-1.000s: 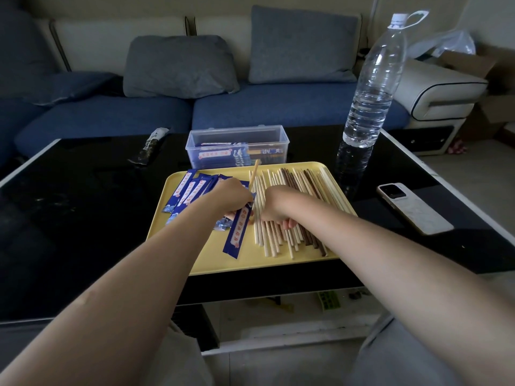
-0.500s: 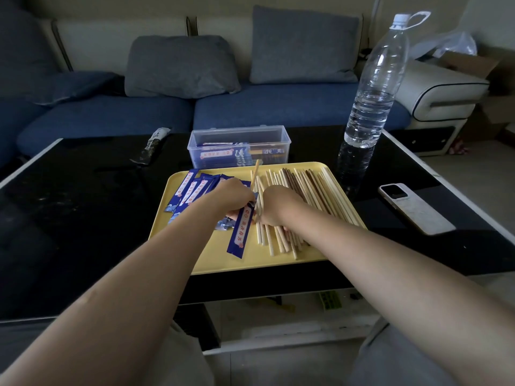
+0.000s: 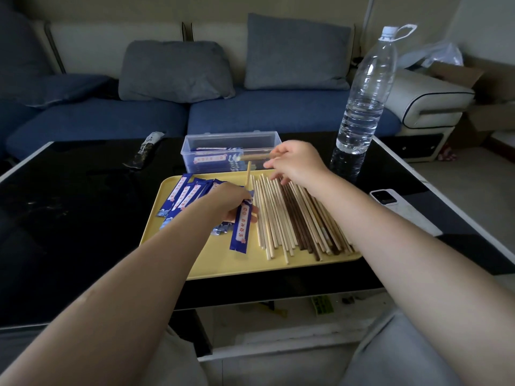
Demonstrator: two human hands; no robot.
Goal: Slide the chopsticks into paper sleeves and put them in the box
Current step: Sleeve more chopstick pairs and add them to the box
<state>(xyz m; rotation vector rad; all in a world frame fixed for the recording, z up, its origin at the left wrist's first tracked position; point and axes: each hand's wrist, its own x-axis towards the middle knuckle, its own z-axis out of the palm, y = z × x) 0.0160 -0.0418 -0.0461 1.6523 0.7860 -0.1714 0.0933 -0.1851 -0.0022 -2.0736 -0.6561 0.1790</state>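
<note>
From the head view I see a glossy black counter (image 3: 69, 218) carrying a flat yellow tray (image 3: 223, 266) with rounded corners. My left hand (image 3: 231, 199) is curled around a blue printed paper sleeve (image 3: 242, 228) lying on the tray, with a pale wooden chopstick (image 3: 248, 174) sticking up out of the grip. My right hand (image 3: 295, 162) is raised above the tray's far edge, pinching a darker brown chopstick (image 3: 255, 156) that looks blurred and points left across the box. The loose chopsticks (image 3: 292, 218), thin straight sticks in pale and dark wood, lie side by side on the right half of the tray. Spare sleeves (image 3: 184, 195) fan out on its left. The clear plastic box (image 3: 231, 140), rectangular, stands just behind the tray and holds sleeved pairs. A ribbed clear water bottle (image 3: 367, 87) stands to the right, with a white phone (image 3: 395, 207) near it.
</note>
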